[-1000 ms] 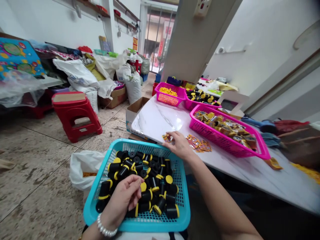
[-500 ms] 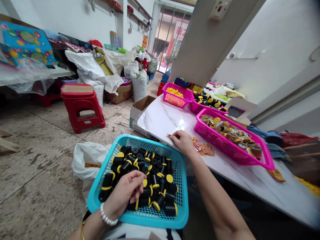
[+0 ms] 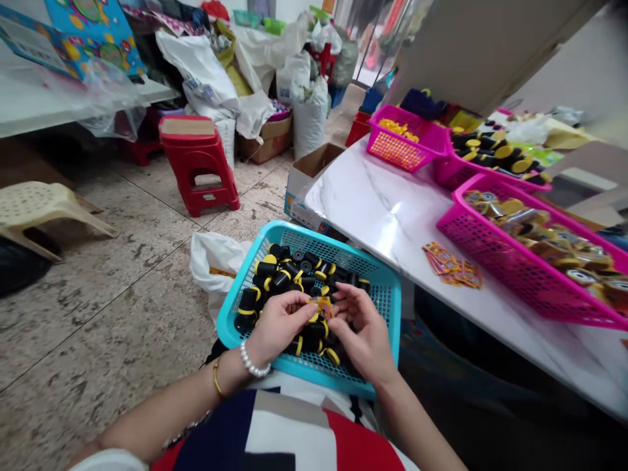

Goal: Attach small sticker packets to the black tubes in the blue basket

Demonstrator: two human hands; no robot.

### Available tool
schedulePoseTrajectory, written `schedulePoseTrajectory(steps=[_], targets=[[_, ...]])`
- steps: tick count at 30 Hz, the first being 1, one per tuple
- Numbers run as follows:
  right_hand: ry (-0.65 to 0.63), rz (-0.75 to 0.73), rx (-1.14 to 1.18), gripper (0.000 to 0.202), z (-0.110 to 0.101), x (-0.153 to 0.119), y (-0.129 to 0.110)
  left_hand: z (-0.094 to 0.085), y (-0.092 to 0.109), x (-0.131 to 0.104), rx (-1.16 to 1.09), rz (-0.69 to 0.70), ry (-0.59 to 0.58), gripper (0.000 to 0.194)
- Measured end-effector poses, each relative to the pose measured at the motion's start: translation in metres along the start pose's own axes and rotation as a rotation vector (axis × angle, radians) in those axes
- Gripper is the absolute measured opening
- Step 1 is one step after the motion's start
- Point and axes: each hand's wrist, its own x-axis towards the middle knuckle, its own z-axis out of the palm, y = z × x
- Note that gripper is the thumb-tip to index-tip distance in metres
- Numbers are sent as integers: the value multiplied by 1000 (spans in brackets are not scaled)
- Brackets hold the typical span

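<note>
A blue plastic basket point(image 3: 390, 314) rests on my lap, holding many black cylinders with yellow caps point(image 3: 281, 281). Over it, my left hand point(image 3: 284, 322) pinches one end of a small orange and yellow printed piece point(image 3: 321, 305). My right hand point(image 3: 360, 327) has its thumb and fingers around the other end of that piece, fingers curved. More printed pieces point(image 3: 452, 267) lie in a small pile on the white marbled table point(image 3: 366, 206), to the right of the basket.
Pink baskets stand along the table: one with yellow parts point(image 3: 407, 150), one with black cylinders, one with wrapped cylinders point(image 3: 530, 261). A red stool point(image 3: 199, 163), an open cardboard box point(image 3: 314, 167) and a white sack point(image 3: 210, 252) are on the floor. A beige stool point(image 3: 44, 203) stands left.
My right hand has come from the table to above the blue basket with an orange piece. My left hand now grips that piece too. The view has tilted down and left.
</note>
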Motion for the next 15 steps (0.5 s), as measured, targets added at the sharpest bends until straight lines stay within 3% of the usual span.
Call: schedulePoseTrajectory(steps=[3,4,9,15], targets=[[-123,216,123,19,-3,1,0,1,0,-2,94,60,-52,29],[-145,244,103,20,-3,2,1,1,-1,-3,111,71,-56,31],[-6,268,157,30,3,3,7,-1,-4,-4,116,0,-23,39],[-32,393,367,33,10,-9,3,-1,-7,-2,121,111,175,34]])
